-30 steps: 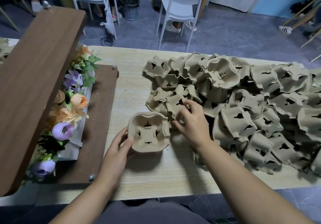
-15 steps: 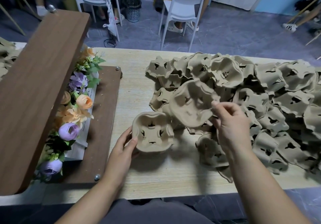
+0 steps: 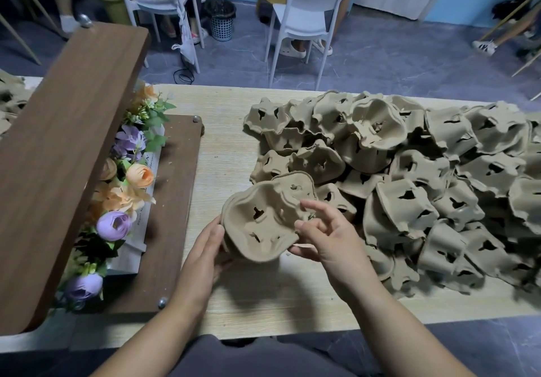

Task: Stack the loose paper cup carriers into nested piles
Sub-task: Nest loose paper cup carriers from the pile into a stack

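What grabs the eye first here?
The big heap of loose carriers covering the right half of the table. Next, at front centre, the left hand and right hand hold one tilted carrier between them. On the left stands an open wooden box of purple and orange flowers.

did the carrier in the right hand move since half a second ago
Yes: the carrier went left off the heap toward the wooden board, to the left hand.
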